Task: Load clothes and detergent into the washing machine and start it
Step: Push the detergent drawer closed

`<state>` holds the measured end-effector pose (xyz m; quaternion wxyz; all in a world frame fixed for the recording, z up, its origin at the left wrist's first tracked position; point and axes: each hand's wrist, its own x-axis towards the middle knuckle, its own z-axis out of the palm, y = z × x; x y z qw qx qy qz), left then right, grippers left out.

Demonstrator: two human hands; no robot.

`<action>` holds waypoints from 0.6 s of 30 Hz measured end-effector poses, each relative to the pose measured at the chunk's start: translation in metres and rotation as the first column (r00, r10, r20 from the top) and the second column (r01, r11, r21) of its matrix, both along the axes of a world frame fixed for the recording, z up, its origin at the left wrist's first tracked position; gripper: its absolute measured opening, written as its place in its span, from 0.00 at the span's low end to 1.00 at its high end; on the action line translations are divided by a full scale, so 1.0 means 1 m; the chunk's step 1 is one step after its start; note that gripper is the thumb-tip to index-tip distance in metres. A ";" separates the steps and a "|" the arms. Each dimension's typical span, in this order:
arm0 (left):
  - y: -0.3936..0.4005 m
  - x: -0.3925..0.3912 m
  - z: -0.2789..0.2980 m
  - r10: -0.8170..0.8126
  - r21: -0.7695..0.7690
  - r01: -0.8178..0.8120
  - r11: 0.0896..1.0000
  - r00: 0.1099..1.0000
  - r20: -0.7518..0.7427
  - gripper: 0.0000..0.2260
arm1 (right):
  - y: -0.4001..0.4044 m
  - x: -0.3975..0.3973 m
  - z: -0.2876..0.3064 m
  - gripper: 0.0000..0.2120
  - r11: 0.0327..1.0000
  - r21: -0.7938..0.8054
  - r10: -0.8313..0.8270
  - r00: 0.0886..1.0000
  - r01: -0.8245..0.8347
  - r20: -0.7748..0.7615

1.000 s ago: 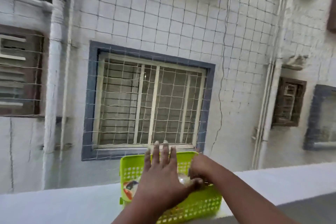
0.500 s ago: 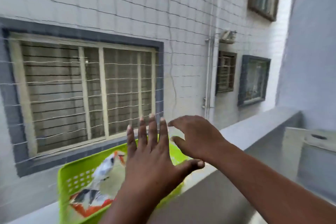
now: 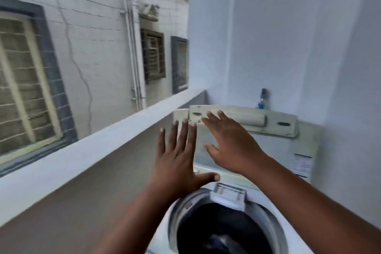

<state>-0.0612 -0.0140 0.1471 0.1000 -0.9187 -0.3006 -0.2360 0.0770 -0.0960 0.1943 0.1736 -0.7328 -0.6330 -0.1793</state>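
Two bare hands hang spread in front of a white top-loading washing machine (image 3: 305,150), which stands against the pale blue wall (image 3: 288,27) at the far end of a balcony, with the grey-topped parapet ledge (image 3: 82,150) running along its left side. Its folded, yellowed plastic lid (image 3: 247,117) stands raised at the machine's back edge, long axis running left to right across the view, and the round steel drum opening (image 3: 226,222) gapes below, nearer the person than the lid. Something dark and bluish, probably cloth (image 3: 222,241), lies deep in the drum, though it is too blurred to be sure. A small white plastic tray (image 3: 228,193) sits at the drum's rear rim. Both hands are wide and hold nothing: the right hand (image 3: 231,144) is further forward, its fingertips just at the lid's lower left part, whether touching I cannot tell, while the left hand (image 3: 177,156) hovers beside it, nearer the ledge. Any lid move looks better suited to the right hand.
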 end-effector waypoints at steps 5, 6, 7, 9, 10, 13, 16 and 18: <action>0.018 0.092 -0.083 -0.073 -0.071 0.060 0.996 0.978 -0.197 0.56 | -0.023 0.103 -0.072 0.34 0.965 -0.192 -0.196 0.978 0.181 -0.065; 0.022 0.102 -0.097 -0.076 -0.109 0.049 0.993 0.962 -0.264 0.56 | -0.026 0.116 -0.090 0.34 0.952 -0.236 -0.224 0.970 0.196 -0.096; 0.027 0.108 -0.110 -0.082 -0.176 0.027 0.984 0.947 -0.310 0.56 | -0.027 0.126 -0.109 0.34 0.942 -0.267 -0.246 0.961 0.206 -0.127; 0.044 0.125 -0.139 -0.102 -0.243 0.001 0.970 0.909 -0.403 0.54 | -0.029 0.141 -0.146 0.34 0.921 -0.312 -0.299 0.936 0.231 -0.188; 0.051 0.131 -0.153 -0.096 -0.228 -0.010 0.974 0.890 -0.447 0.51 | -0.029 0.146 -0.164 0.33 0.908 -0.337 -0.330 0.919 0.247 -0.215; 0.069 0.143 -0.181 -0.107 -0.293 -0.072 0.953 0.827 -0.551 0.46 | -0.028 0.150 -0.210 0.32 0.865 -0.415 -0.410 0.874 0.282 -0.262; 0.097 0.152 -0.200 -0.186 -0.349 0.001 0.937 0.849 -0.496 0.47 | -0.018 0.153 -0.241 0.37 0.833 -0.456 -0.474 0.830 0.313 -0.296; 0.121 0.162 -0.223 -0.253 -0.328 0.118 0.937 0.878 -0.407 0.46 | -0.009 0.160 -0.254 0.41 0.818 -0.457 -0.506 0.814 0.349 -0.286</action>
